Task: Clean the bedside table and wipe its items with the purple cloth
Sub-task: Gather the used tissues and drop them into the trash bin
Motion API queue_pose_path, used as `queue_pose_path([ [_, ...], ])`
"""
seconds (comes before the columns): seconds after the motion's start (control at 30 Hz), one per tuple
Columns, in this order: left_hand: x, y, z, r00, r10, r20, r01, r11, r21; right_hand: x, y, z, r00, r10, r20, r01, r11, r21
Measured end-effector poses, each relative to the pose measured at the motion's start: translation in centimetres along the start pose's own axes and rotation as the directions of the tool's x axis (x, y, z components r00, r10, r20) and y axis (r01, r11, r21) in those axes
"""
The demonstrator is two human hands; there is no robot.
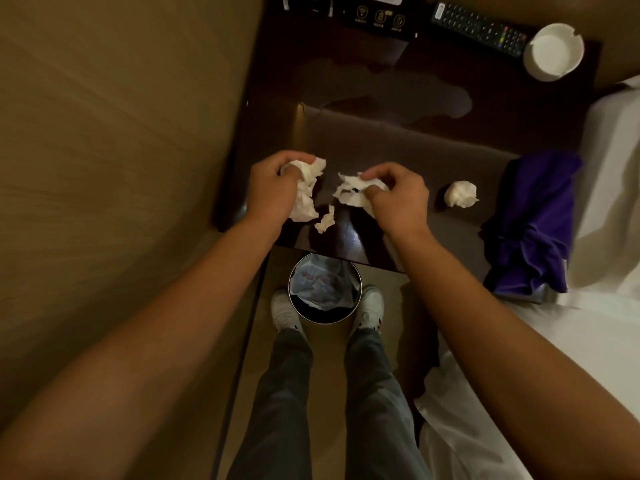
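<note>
The dark wooden bedside table [398,140] fills the upper middle of the view. My left hand [273,188] grips a crumpled white tissue [306,199] near the table's front left. My right hand [398,199] pinches another crumpled tissue [353,192] beside it. A small tissue scrap [325,221] lies between them at the front edge. A balled tissue [460,194] sits to the right. The purple cloth [533,230] is heaped on the table's right edge, hanging over the front. A wet patch [381,88] spreads across the back of the tabletop.
A black remote [481,27] and a white ashtray [554,50] lie at the back right, black boxes [374,15] at the back. A round bin [323,289] with a plastic liner stands on the floor between my feet. White bedding [609,202] borders the right; a wall panel lies left.
</note>
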State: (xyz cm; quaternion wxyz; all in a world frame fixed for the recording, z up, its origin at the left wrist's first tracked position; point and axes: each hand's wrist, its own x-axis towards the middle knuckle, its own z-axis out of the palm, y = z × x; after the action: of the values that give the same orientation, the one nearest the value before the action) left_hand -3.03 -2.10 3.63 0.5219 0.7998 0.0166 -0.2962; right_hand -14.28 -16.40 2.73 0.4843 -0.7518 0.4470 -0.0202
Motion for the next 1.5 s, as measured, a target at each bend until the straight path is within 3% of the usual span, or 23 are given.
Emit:
queue_pose_path([
  [0.1,-1.4,1.5,0.7,0.984,-0.171,0.047,0.177,0.946,-0.271,-0.9,-2.2,-0.6,1.0,-0.022,-0.007,0.023,0.979,0.203],
  [0.17,-2.7,2.1,1.5,0.951,-0.256,0.171,0.307,0.824,-0.475,-2.0,-3.4,-0.5,0.998,-0.07,-0.004,0.068,0.958,0.279],
  [0.23,-3.9,2.2,2.3,0.916,-0.266,0.302,0.399,0.69,-0.604,-3.5,-4.0,0.1,0.991,-0.131,0.003,0.125,0.955,0.27],
  [0.33,-5.2,1.5,3.0,0.901,-0.255,0.351,0.431,0.611,-0.664,-5.5,-3.8,1.2,0.979,-0.205,0.006,0.202,0.967,0.157],
  [0.47,-6.0,0.5,3.8,0.911,-0.322,0.257,0.412,0.677,-0.61,-6.6,-2.6,1.2,0.96,-0.278,0.035,0.276,0.96,0.045],
  [0.6,-5.8,0.2,4.9,0.884,-0.346,0.315,0.468,0.647,-0.602,-7.1,-1.0,-0.1,0.928,-0.365,0.072,0.369,0.928,-0.049],
  [0.7,-5.6,0.2,5.9,0.866,-0.387,0.316,0.499,0.639,-0.585,-7.1,0.0,-1.4,0.908,-0.418,0.021,0.418,0.907,-0.044],
  [0.83,-6.0,0.0,7.1,0.889,-0.377,0.26,0.458,0.717,-0.526,-6.0,0.8,-3.2,0.898,-0.44,0.017,0.441,0.897,-0.03],
  [0.87,-5.9,-0.1,7.2,0.911,-0.354,0.21,0.412,0.774,-0.48,-5.4,1.1,-3.8,0.902,-0.431,-0.004,0.431,0.901,-0.046],
  [0.93,-5.3,-0.7,6.9,0.969,-0.243,0.055,0.249,0.944,-0.215,-3.7,2.0,-5.4,0.908,-0.408,-0.096,0.396,0.91,-0.126],
  [1.0,-4.7,-1.3,6.1,0.997,-0.055,-0.047,0.06,0.993,0.103,-1.5,3.5,-7.2,0.922,-0.356,-0.152,0.303,0.908,-0.29],
  [1.1,-4.3,-2.0,5.1,0.984,0.14,-0.107,-0.09,0.92,0.382,1.2,6.1,-9.2,0.972,-0.205,-0.114,0.122,0.856,-0.502],
  [1.2,-3.8,-3.1,4.7,0.975,0.215,-0.052,-0.144,0.796,0.589,2.6,7.9,-9.8,0.989,-0.135,-0.052,0.077,0.798,-0.597],
  [1.37,-3.1,-4.3,4.9,0.983,0.149,0.109,-0.172,0.521,0.836,3.0,9.1,-9.2,0.993,-0.117,-0.004,0.085,0.738,-0.67],
  [1.5,-3.1,-5.3,4.6,0.979,0.174,0.107,-0.178,0.471,0.864,2.4,9.8,-8.8,0.995,-0.101,-0.002,0.078,0.785,-0.615],
])
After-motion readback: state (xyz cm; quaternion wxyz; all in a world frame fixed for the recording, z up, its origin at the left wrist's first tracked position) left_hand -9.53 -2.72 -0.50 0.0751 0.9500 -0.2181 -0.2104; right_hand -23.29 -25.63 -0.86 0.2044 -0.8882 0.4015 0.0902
